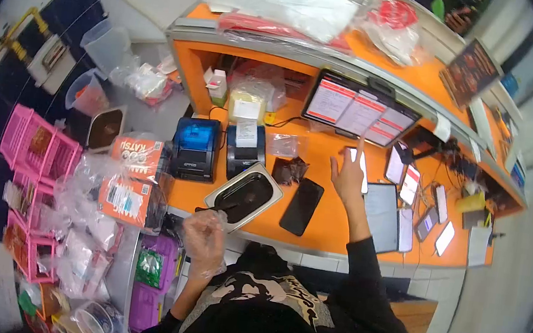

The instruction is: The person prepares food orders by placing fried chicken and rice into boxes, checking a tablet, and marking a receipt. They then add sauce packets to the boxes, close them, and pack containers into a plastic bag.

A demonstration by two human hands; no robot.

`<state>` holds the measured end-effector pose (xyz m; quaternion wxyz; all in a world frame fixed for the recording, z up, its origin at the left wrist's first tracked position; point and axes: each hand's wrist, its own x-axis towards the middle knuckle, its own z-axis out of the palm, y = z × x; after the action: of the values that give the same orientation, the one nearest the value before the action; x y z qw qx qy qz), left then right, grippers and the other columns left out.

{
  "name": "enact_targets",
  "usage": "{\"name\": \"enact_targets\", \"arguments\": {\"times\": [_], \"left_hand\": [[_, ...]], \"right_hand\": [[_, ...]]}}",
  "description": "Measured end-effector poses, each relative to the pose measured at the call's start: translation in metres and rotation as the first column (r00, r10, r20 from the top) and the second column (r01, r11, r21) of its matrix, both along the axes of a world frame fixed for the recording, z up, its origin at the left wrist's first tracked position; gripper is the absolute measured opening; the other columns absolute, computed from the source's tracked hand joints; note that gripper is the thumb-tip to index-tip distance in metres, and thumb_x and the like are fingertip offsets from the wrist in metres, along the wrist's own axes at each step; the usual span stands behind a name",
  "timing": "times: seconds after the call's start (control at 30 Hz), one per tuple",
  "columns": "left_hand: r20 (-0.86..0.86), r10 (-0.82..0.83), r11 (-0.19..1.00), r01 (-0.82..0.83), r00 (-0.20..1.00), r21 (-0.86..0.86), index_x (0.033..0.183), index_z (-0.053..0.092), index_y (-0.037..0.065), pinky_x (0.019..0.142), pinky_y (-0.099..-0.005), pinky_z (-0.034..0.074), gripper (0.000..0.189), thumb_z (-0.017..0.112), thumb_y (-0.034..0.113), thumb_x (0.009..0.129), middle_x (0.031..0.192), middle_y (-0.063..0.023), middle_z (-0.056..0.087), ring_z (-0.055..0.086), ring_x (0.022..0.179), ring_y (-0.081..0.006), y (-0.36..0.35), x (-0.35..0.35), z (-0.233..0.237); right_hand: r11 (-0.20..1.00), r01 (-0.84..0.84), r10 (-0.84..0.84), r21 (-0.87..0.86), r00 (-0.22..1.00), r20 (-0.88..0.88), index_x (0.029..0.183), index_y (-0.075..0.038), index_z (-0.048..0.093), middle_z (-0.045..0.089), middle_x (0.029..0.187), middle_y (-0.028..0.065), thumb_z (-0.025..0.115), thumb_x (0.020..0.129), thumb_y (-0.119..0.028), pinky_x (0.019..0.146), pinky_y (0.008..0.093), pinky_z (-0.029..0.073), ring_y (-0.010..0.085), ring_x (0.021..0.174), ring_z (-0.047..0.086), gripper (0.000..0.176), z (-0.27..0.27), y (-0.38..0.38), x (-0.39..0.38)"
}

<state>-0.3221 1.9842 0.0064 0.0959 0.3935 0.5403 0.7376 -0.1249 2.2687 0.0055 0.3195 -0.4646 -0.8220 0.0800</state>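
Note:
My left hand, in a clear plastic glove, is curled closed at the front edge of the orange counter. It grips a dark-handled utensil, whose far end reaches over the steel tray with dark contents. My bare right hand is raised over the counter, thumb apart and index finger stretched out. The fingertip overlaps the lower edge of the tablet, which shows red and white order panels. Partly behind that hand lies a phone with a white screen. Left of it is a black phone.
Two receipt printers, one blue-topped and one black, stand behind the tray. Several phones and a larger tablet lie at right among cables. Orange boxes, plastic bags and pink baskets crowd the left. A shelf overhangs the back.

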Motion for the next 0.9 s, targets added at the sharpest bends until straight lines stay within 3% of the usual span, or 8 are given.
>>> {"name": "enact_targets", "arguments": {"times": [0.1, 0.2, 0.27, 0.37, 0.5, 0.6, 0.77, 0.9], "left_hand": [[0.001, 0.245, 0.969, -0.245, 0.969, -0.043, 0.098, 0.035, 0.005, 0.073, -0.0249, 0.045, 0.027, 0.056, -0.004, 0.086, 0.09, -0.0086, 0.049, 0.049, 0.079, -0.0111, -0.021, -0.01, 0.017], [0.022, 0.498, 0.855, -0.487, 0.867, -0.178, 0.099, 0.032, 0.007, 0.072, -0.0243, 0.044, 0.028, 0.054, -0.005, 0.086, 0.092, -0.0071, 0.048, 0.048, 0.081, -0.01, -0.07, -0.029, 0.056], [-0.05, 0.713, 0.69, -0.712, 0.7, -0.129, 0.099, 0.029, 0.008, 0.071, -0.0223, 0.043, 0.031, 0.054, -0.005, 0.087, 0.093, -0.0056, 0.048, 0.048, 0.081, -0.0091, -0.106, -0.044, 0.078], [-0.149, 0.911, 0.331, -0.899, 0.384, -0.288, 0.1, 0.028, 0.008, 0.07, -0.0211, 0.043, 0.032, 0.054, -0.005, 0.087, 0.095, -0.0062, 0.049, 0.048, 0.079, -0.0086, -0.169, -0.055, 0.13], [-0.297, 0.952, 0.026, -0.984, 0.077, -0.174, 0.1, 0.031, 0.008, 0.066, -0.0232, 0.045, 0.033, 0.059, 0.0, 0.086, 0.095, -0.008, 0.052, 0.051, 0.075, -0.0107, -0.243, -0.075, 0.15], [-0.098, 0.977, 0.199, -0.978, 0.191, 0.07, 0.099, 0.037, 0.008, 0.057, -0.0256, 0.048, 0.031, 0.065, 0.005, 0.085, 0.09, -0.0089, 0.055, 0.054, 0.065, -0.0133, -0.306, -0.129, 0.137], [-0.145, 0.929, 0.287, -0.91, 0.34, -0.298, 0.104, 0.041, 0.005, 0.073, -0.0273, 0.047, 0.024, 0.055, -0.003, 0.086, 0.1, -0.01, 0.054, 0.054, 0.085, -0.0145, -0.308, -0.205, 0.155], [-0.309, 0.77, 0.368, -0.785, 0.558, -0.499, 0.106, 0.043, 0.003, 0.078, -0.0295, 0.046, 0.022, 0.053, -0.003, 0.087, 0.102, -0.011, 0.053, 0.055, 0.09, -0.0168, -0.31, -0.259, 0.147]], "right_hand": [[0.962, -0.052, 0.018, -0.269, 0.991, -0.13, 0.104, -0.007, 0.054, 0.038, 0.138, 0.0243, 0.063, 0.087, -0.019, 0.052, 0.0405, 0.045, 0.0299, 0.059, 0.06, 0.023, 0.016, -0.034, 0.005], [0.957, -0.16, 0.117, -0.242, 0.976, -0.184, 0.113, -0.007, 0.058, 0.055, 0.086, 0.008, 0.063, 0.088, -0.015, 0.05, 0.0294, 0.035, 0.0136, 0.055, 0.043, 0.027, 0.028, -0.057, 0.008], [0.941, -0.23, 0.178, -0.248, 0.96, -0.215, 0.111, -0.005, 0.059, 0.053, 0.088, 0.0021, 0.061, 0.088, -0.01, 0.054, 0.0244, 0.036, 0.0091, 0.062, 0.042, 0.023, 0.053, -0.073, -0.003], [0.862, -0.475, 0.424, -0.176, 0.867, -0.262, 0.109, 0.0, 0.055, 0.035, 0.146, 0.0174, 0.056, 0.091, -0.012, 0.053, 0.0222, 0.046, 0.0097, 0.058, 0.054, 0.021, 0.106, -0.096, -0.027], [0.73, -0.664, 0.559, -0.161, 0.716, -0.419, 0.115, 0.003, 0.053, 0.046, 0.134, 0.0148, 0.052, 0.093, -0.008, 0.062, 0.0216, 0.047, 0.0093, 0.07, 0.056, 0.024, 0.161, -0.139, -0.058], [0.67, -0.712, 0.566, -0.21, 0.673, -0.475, 0.101, 0.005, 0.055, 0.05, 0.126, 0.0195, 0.05, 0.092, -0.005, 0.064, 0.0211, 0.046, 0.0121, 0.076, 0.057, 0.015, 0.199, -0.192, -0.113], [0.492, -0.764, 0.625, -0.416, 0.643, -0.442, 0.092, 0.003, 0.059, 0.06, 0.108, 0.0205, 0.054, 0.085, 0.002, 0.074, 0.0302, 0.049, 0.0245, 0.088, 0.061, 0.008, 0.221, -0.276, -0.254], [0.045, -0.945, 0.907, -0.325, 0.174, -0.382, 0.105, -0.001, 0.06, 0.059, 0.112, 0.0212, 0.053, 0.073, 0.011, 0.089, 0.0397, 0.047, 0.034, 0.104, 0.059, 0.035, 0.184, -0.358, -0.404]]}}
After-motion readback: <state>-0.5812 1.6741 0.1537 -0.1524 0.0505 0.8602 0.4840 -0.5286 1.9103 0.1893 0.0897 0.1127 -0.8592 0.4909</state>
